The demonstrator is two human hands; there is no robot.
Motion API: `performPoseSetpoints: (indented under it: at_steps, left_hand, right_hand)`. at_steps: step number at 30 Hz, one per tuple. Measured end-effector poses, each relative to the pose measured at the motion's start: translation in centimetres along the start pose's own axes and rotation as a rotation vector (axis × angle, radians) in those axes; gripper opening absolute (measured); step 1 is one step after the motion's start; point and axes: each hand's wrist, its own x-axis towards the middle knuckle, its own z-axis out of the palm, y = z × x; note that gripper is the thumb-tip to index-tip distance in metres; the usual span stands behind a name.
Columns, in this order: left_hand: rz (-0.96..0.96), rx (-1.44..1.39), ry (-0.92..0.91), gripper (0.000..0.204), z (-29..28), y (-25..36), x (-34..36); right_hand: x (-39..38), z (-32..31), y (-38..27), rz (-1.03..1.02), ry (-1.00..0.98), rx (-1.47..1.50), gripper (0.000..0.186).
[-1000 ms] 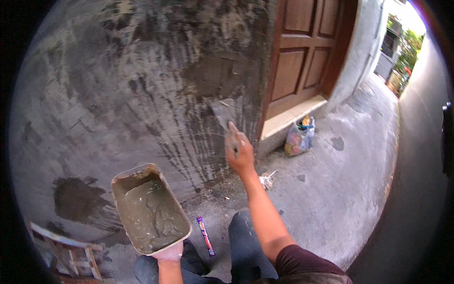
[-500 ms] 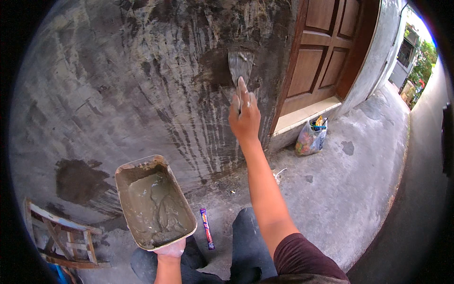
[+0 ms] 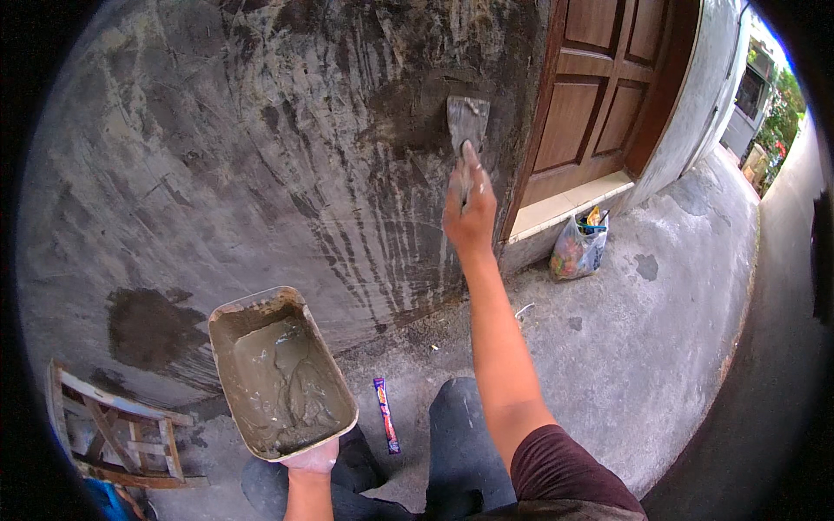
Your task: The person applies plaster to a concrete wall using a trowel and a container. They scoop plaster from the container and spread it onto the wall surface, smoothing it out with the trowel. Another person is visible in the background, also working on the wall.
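In my right hand (image 3: 470,204) is a putty knife (image 3: 467,120) with a broad blade, the index finger laid along it. Its blade lies against the grey plastered wall (image 3: 261,156), on a dark damp patch close to the door frame. Grey paste clings to the blade's far edge. My left hand (image 3: 314,457) grips a rectangular tub (image 3: 228,382) from beneath at its near end; most of the fingers are hidden under it. Wet grey cement paste (image 3: 291,373) fills part of the tub, its surface ridged and uneven.
A brown panelled door (image 3: 591,113) with a tiled sill stands right of the wall. Below it a filled plastic bag (image 3: 579,247) sits on the concrete floor. A purple wrapper strip (image 3: 387,417) lies between my legs and the wall. A wooden frame (image 3: 130,434) is at lower left.
My right hand has moved the putty knife a little to the right along the wall, nearer the door frame. The tub in my left hand has stayed almost still.
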Motion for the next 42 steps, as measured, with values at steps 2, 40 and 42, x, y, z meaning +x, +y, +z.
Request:
performPoseSetpoints:
  at_steps: [2,40,42]
  left_hand:
    - [0.021,0.002,0.007,0.085,-0.1,0.1,0.1]
    - [-0.058,-0.001,-0.023,0.092,-1.4,0.7,0.7]
    - [-0.064,-0.013,-0.033,0.093,-1.4,0.6,0.9]
  right_hand:
    - [-2.4,-0.5,-0.7,0.090,-0.069,0.022,0.052]
    - [-4.3,5.1,0.6,0.058,-0.187,-0.247,0.056]
    - [-7.5,4.2,1.7,0.090,-0.244,-0.293,0.056]
